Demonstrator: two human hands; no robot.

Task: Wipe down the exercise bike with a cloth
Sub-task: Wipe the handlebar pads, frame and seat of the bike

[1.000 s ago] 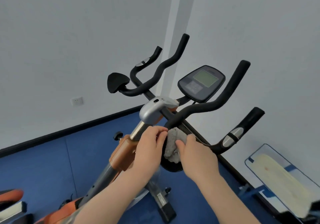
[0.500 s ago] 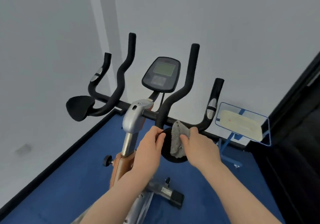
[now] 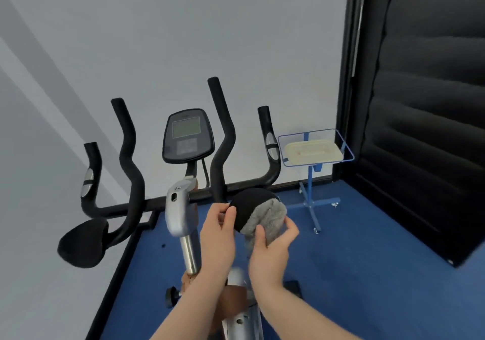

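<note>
Wiping is going on right now, and I think it is not far along. My cloth (image 3: pixel 265 217) is grey and fluffy, and it lies over the right side of a round black pad (image 3: pixel 246 204) on the exercise bike (image 3: pixel 181 208). That pad sits at the near end of the right handlebar, just in front of me.

My left hand (image 3: pixel 219 232) holds the left edge of the pad. The thumb and fingers curl round its rim to keep it steady. My right hand (image 3: pixel 273 245) holds the cloth, with the thumb pressing it from below and the fingers curled round its far side. So the cloth is between my right hand and the pad, touching both. My two hands are close, with the pad in the middle.

I cannot tell from looking which parts are clean already. Nothing looks wet or shiny. I guess a lot is left to wipe: the tall black handlebars (image 3: pixel 223 140), the screen (image 3: pixel 187 136) in the middle far from me, the other round pad (image 3: pixel 84 242) on the left, and the silver post (image 3: pixel 181 211) just left of my left hand. The lower part of the bike is mostly hidden under my arms.

A blue stand (image 3: pixel 315 179) with a tray is far on the right, on the blue floor (image 3: pixel 367 274).
</note>
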